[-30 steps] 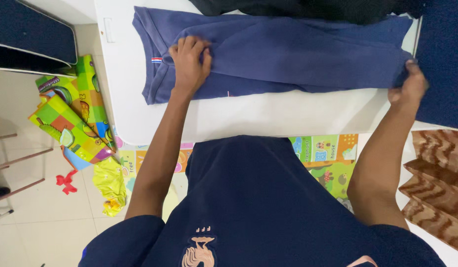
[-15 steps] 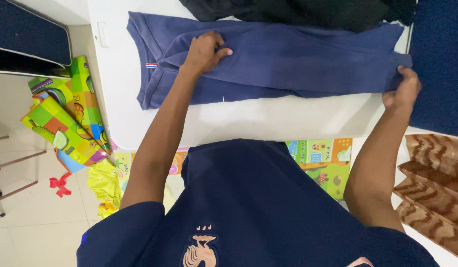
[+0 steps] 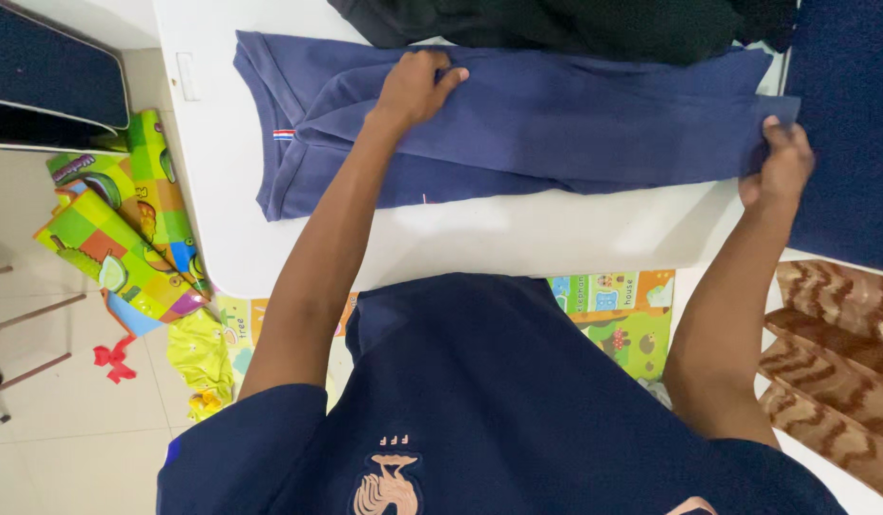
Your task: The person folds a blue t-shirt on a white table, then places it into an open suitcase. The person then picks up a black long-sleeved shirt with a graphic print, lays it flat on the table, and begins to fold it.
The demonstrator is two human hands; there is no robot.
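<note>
The navy-blue fabric trousers are laid lengthwise across the white table, waistband leftward; the left hand is pressed flat, the hem pinched by the right hand.

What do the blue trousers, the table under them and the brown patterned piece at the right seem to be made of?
Blue trousers: soft knit fabric, probably cotton jersey or fleece; matte, with gentle folds where the left hand presses and the right hand pinches the leg end.
Table: smooth white surface, likely laminate or plastic; faint sheen.
Brown patterned piece: looks plush, perhaps a rug or blanket; unclear.
</note>
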